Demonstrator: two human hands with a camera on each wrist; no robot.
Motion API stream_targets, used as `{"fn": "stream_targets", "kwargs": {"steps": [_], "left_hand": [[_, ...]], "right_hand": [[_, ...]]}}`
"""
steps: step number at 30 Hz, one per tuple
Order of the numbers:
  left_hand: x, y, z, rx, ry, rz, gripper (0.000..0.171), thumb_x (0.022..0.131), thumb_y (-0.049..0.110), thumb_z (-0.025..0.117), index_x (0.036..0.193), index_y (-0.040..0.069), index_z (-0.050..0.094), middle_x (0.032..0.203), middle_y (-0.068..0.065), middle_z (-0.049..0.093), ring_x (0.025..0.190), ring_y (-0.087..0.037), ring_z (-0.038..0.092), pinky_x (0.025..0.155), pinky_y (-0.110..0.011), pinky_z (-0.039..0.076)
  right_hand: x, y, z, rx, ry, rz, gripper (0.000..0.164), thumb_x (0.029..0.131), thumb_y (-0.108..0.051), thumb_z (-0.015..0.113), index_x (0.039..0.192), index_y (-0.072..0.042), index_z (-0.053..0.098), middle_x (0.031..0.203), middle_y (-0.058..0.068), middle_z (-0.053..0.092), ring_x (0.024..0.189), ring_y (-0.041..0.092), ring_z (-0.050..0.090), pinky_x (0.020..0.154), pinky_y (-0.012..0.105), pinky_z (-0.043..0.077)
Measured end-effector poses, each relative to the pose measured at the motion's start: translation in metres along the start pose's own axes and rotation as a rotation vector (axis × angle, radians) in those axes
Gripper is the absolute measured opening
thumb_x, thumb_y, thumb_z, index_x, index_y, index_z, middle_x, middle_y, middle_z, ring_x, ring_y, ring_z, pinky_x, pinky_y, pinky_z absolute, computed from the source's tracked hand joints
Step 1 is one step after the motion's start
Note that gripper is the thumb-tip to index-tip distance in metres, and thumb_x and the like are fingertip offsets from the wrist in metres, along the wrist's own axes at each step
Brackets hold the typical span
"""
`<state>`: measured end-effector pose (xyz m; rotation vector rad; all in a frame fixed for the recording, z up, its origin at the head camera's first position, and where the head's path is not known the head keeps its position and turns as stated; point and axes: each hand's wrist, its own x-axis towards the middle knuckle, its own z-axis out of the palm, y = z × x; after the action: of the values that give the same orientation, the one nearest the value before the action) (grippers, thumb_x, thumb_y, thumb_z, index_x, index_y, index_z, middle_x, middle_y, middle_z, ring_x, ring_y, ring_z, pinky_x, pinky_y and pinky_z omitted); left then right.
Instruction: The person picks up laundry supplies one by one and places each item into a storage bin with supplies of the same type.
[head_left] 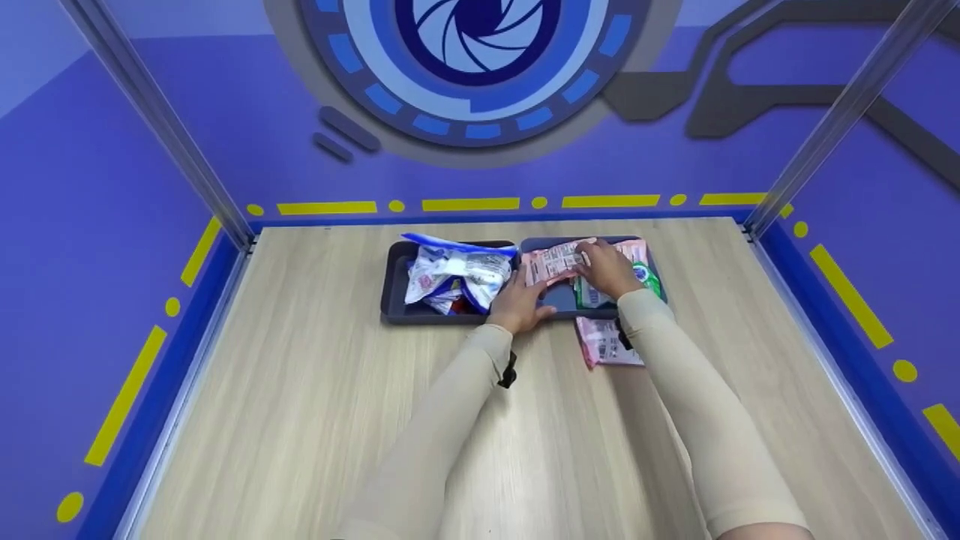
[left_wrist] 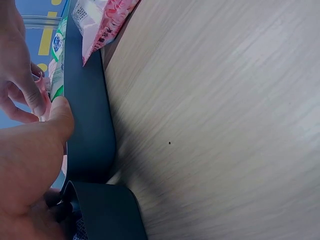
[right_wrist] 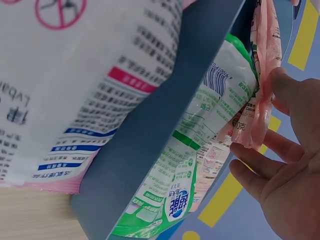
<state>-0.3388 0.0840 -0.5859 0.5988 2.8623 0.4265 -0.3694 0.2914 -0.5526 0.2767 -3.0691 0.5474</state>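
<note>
My right hand [head_left: 609, 268] pinches a pink packet [head_left: 555, 261] with printed labels, slanted across the left part of the right-hand grey tray [head_left: 556, 298]. In the right wrist view the thumb and fingers press the end of this pink packet [right_wrist: 260, 85]. A green-and-white packet [right_wrist: 215, 100] lies in the tray below it, with another pink one partly hidden behind. My left hand [head_left: 517, 301] rests at the tray's left end, thumb spread along the near rim; its fingertips are partly hidden in the left wrist view.
A second dark tray [head_left: 392, 289] stands directly to the left, holding blue-and-white packets [head_left: 457, 270]. Another pink packet [head_left: 604, 343] leans or lies at the right tray's front, under my right wrist. A blue panel [head_left: 480, 176] closes off the table's back.
</note>
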Motion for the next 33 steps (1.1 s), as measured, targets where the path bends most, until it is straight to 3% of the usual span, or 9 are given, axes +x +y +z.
{"fn": "stream_targets", "kwargs": {"steps": [7, 16, 27, 33], "left_hand": [[-0.002, 0.001, 0.000, -0.018, 0.008, 0.000, 0.062, 0.098, 0.052, 0.063, 0.153, 0.025, 0.051, 0.170, -0.020, 0.014, 0.153, -0.034, 0.027, 0.117, -0.045, 0.038], [-0.004, 0.002, -0.003, 0.003, 0.010, 0.009, 0.062, 0.098, 0.055, 0.062, 0.151, 0.025, 0.052, 0.169, -0.022, 0.016, 0.154, -0.035, 0.025, 0.117, -0.045, 0.039], [-0.005, 0.001, -0.003, 0.007, -0.009, 0.006, 0.062, 0.099, 0.055, 0.060, 0.152, 0.025, 0.051, 0.170, -0.021, 0.013, 0.155, -0.035, 0.022, 0.119, -0.045, 0.035], [-0.004, 0.001, -0.003, 0.018, -0.005, 0.013, 0.063, 0.099, 0.056, 0.060, 0.153, 0.027, 0.050, 0.170, -0.020, 0.014, 0.154, -0.035, 0.022, 0.120, -0.044, 0.035]], "right_hand": [[-0.004, 0.003, -0.002, -0.003, -0.008, -0.039, 0.042, 0.102, -0.022, 0.067, 0.139, -0.006, 0.059, 0.141, 0.024, 0.056, 0.124, 0.045, 0.058, 0.107, 0.061, 0.045], [-0.014, 0.008, -0.004, -0.033, 0.046, -0.143, 0.046, 0.100, -0.020, 0.069, 0.142, -0.006, 0.057, 0.147, 0.026, 0.052, 0.130, 0.047, 0.054, 0.107, 0.063, 0.043], [-0.026, 0.004, -0.010, -0.043, -0.035, -0.125, 0.059, 0.098, -0.025, 0.072, 0.152, -0.015, 0.049, 0.159, 0.021, 0.040, 0.145, 0.048, 0.037, 0.118, 0.068, 0.024], [-0.036, 0.004, -0.014, -0.045, -0.047, -0.161, 0.064, 0.097, -0.029, 0.073, 0.154, -0.019, 0.047, 0.162, 0.020, 0.036, 0.145, 0.051, 0.033, 0.115, 0.072, 0.024]]}}
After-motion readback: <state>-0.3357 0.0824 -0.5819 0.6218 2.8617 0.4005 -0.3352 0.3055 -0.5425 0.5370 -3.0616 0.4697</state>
